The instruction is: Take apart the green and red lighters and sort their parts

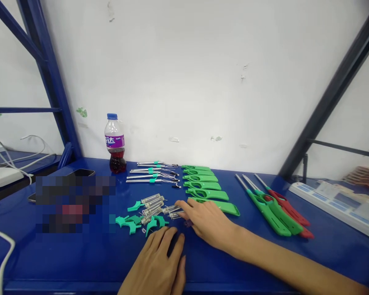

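Observation:
My left hand (160,262) rests palm down near the table's front edge, its fingers stretched and a little apart, nothing visible in it. Beyond its fingertips lie several teal lighter triggers (132,226). My right hand (207,223) reaches leftward, fingers slightly bent and apart, over the right end of a pile of clear plastic lighter fuel tanks (153,205). Its fingertips are at the nearest tanks; a small dark purplish piece (188,223) shows beneath them. Behind that hand, a column of green lighter handle shells (206,194) is partly covered by it.
Metal lighter tubes with wires (150,176) lie in rows at the back. Green and red long lighters (272,209) lie at right, beside a white power strip (335,209). A drink bottle (115,143) stands by the wall; a phone (83,173) lies left, near a blurred patch.

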The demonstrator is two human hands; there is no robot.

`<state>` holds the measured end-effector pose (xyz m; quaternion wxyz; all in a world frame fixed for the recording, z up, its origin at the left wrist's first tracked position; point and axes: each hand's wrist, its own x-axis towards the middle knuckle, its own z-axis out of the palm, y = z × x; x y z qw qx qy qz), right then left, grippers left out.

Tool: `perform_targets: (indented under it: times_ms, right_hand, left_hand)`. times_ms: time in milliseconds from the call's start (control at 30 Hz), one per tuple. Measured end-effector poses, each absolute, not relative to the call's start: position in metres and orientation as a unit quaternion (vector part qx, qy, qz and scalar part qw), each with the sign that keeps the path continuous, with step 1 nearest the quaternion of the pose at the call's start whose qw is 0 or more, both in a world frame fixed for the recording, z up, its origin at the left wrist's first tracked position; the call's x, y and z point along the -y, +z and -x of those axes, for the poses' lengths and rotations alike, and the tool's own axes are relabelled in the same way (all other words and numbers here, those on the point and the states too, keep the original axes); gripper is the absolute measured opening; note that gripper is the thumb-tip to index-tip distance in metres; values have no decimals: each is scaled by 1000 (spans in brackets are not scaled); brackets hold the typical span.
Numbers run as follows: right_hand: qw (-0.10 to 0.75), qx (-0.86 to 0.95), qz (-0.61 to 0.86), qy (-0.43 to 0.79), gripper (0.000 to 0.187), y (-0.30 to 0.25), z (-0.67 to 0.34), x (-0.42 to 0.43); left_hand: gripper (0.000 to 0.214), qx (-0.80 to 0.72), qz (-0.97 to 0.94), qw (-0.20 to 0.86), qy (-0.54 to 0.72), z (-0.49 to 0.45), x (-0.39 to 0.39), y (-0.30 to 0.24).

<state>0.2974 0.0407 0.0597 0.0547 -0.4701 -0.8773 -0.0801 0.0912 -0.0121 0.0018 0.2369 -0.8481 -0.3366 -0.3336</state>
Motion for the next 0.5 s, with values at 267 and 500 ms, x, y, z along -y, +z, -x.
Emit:
perform_targets:
  times_ms: [267, 500]
  right_hand:
    - [74, 862, 498, -64, 34, 78, -299, -46]
    - [92, 680, 719, -115, 46, 88, -425, -14]
  left_hand:
    - [35, 334, 857, 227, -321, -82, 8, -2]
    - [38, 317, 856, 289, -287, -80, 2, -6]
